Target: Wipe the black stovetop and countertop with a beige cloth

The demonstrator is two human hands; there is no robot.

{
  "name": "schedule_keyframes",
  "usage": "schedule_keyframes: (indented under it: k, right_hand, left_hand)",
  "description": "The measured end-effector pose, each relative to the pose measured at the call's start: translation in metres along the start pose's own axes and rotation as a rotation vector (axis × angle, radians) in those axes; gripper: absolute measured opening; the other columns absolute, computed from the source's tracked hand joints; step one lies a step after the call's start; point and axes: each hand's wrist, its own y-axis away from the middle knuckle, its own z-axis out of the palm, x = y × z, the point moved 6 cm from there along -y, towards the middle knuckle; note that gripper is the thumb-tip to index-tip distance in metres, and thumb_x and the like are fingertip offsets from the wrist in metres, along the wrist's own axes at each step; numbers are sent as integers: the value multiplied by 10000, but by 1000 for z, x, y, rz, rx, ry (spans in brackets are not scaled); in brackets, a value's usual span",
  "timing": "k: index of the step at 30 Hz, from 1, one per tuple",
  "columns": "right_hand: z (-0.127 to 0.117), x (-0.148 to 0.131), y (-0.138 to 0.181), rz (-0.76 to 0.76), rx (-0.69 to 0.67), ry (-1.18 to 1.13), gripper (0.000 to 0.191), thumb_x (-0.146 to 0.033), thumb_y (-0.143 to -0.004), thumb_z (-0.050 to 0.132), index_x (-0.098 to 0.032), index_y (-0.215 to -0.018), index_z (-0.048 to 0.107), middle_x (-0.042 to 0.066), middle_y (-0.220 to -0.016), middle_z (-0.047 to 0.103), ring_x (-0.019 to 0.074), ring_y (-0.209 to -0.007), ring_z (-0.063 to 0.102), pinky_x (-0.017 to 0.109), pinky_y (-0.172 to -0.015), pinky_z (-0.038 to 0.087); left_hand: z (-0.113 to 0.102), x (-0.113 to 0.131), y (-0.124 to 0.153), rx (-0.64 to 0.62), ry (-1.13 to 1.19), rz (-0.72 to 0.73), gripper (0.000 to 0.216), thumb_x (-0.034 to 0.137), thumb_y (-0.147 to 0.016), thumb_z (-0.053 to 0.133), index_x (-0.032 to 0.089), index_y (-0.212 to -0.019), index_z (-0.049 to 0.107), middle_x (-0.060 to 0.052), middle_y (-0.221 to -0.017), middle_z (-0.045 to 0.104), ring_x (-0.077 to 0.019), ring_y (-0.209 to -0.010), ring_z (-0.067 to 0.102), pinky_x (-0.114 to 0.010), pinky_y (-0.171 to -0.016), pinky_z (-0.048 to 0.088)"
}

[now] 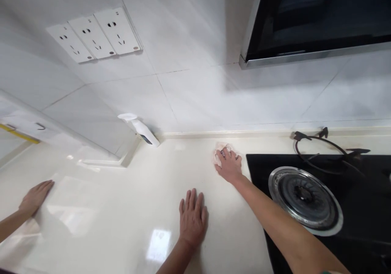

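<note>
My right hand reaches toward the wall and presses down on a pale, pinkish-white cloth, fingers curled over it. The cloth lies crumpled on the cream countertop, just left of the black cooktop's back corner; most of it is hidden under the hand. Palm down on the same countertop, nearer to me, my left hand rests flat with fingers stretched and nothing in it.
Another person's hand lies on the countertop at far left. A white handheld device leans by the wall corner. On the black cooktop are a round burner and a dark pan support. A range hood overhangs; wall sockets sit upper left.
</note>
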Motion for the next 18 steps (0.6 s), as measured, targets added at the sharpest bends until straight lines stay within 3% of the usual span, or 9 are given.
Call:
schedule_keyframes:
  k: [4,7,10,14,18]
  right_hand:
    - [5,-53,-8,-110,-12,-14,704,-587,-1000,374,-268,-1626,316,170,-1700,251,482,-1458,238,673,-1073,218]
    - [6,-91,13,-283,-14,-37,674,-596,-1013,359,-316,-1624,307,121,-1709,249,440,-1487,214,628,-1098,222]
    - [6,-110,36,-436,-19,-59,642,-609,-1015,369,-371,-1609,327,64,-1713,266,389,-1501,210,597,-1131,200]
    - [7,-93,37,-476,-20,-70,655,-594,-977,484,-404,-1590,358,30,-1698,314,362,-1479,250,560,-1131,223]
    - [5,-43,12,-324,0,-44,649,-537,-971,499,-358,-1585,387,72,-1685,332,381,-1446,293,575,-1112,242]
  left_hand:
    - [-1,1,0,-6,-20,14,512,302,-1017,453,271,-1525,503,-87,-1650,423,-290,-1547,346,-540,-1210,326]
    - [-2,1,-1,-5,-28,23,526,301,-1014,455,271,-1539,484,-88,-1652,419,-294,-1546,347,-539,-1209,325]
    - [-4,1,-1,-13,-26,28,544,292,-1010,455,264,-1553,461,-89,-1654,415,-300,-1543,353,-542,-1206,329]
    - [-5,2,-1,2,-23,25,515,287,-1013,457,259,-1526,499,-94,-1646,429,-301,-1543,353,-547,-1200,334]
    - [-5,3,-1,6,-5,7,500,284,-1015,464,272,-1513,512,-88,-1640,443,-287,-1539,359,-536,-1200,335]
